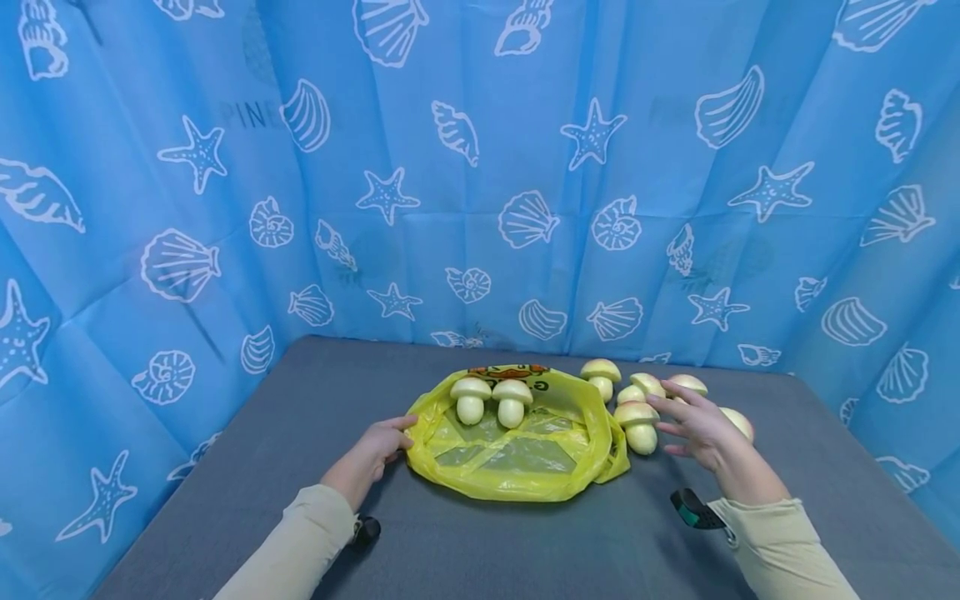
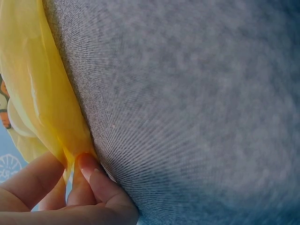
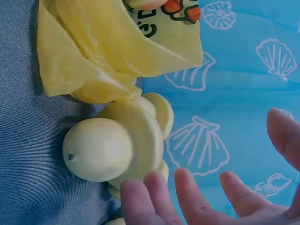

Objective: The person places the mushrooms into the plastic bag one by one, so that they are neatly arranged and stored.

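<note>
A yellow plastic bag (image 1: pixel 510 483) lies spread open at the middle of the table, with two pale mushrooms (image 1: pixel 471 402) inside against its back wall. My left hand (image 1: pixel 372 450) pinches the bag's left rim between thumb and fingers, as the left wrist view shows up close. To the right of the bag, my right hand (image 1: pixel 705 433) hovers with fingers spread and nothing in them. Its fingertips reach close to a mushroom (image 3: pixel 98 149) that lies beside the bag with its round stem toward the camera.
More mushrooms (image 1: pixel 600 377) are clustered to the right of the bag, several partly behind the right hand. The grey table (image 1: pixel 330 383) ends at a blue curtain (image 1: pixel 465 250) printed with white shells and starfish.
</note>
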A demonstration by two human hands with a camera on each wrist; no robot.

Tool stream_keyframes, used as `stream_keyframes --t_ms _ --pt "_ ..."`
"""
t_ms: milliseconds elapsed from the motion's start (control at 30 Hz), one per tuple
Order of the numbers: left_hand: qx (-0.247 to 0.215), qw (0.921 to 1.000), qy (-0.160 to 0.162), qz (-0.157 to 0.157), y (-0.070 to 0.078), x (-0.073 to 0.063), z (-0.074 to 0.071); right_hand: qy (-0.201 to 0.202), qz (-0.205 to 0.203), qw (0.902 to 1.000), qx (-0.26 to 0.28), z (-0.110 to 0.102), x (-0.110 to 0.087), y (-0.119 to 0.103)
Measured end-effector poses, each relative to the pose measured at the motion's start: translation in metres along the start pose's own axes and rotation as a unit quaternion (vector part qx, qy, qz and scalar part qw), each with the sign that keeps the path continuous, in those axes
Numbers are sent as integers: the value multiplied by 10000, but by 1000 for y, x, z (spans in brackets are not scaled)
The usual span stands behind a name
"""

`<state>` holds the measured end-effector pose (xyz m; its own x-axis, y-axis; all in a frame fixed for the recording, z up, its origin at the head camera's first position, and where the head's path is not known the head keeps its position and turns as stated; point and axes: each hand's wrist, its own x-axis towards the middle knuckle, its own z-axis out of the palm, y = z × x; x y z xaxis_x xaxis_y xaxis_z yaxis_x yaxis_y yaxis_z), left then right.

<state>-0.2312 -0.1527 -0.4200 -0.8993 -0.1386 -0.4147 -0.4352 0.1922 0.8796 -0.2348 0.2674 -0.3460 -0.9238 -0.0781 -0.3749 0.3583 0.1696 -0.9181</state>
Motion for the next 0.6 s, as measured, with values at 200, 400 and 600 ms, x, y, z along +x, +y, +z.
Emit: stream_keyframes --t_ms 200,400,600 --pt "29 10000 43 -3 0 0 0 140 70 9998 -77 -2 4 4" --pt "54 10000 51 -11 -1 0 0 215 155 9994 -219 -3 9 9" --pt "17 10000 67 0 -1 1 1 122 197 9995 -227 -3 15 14"
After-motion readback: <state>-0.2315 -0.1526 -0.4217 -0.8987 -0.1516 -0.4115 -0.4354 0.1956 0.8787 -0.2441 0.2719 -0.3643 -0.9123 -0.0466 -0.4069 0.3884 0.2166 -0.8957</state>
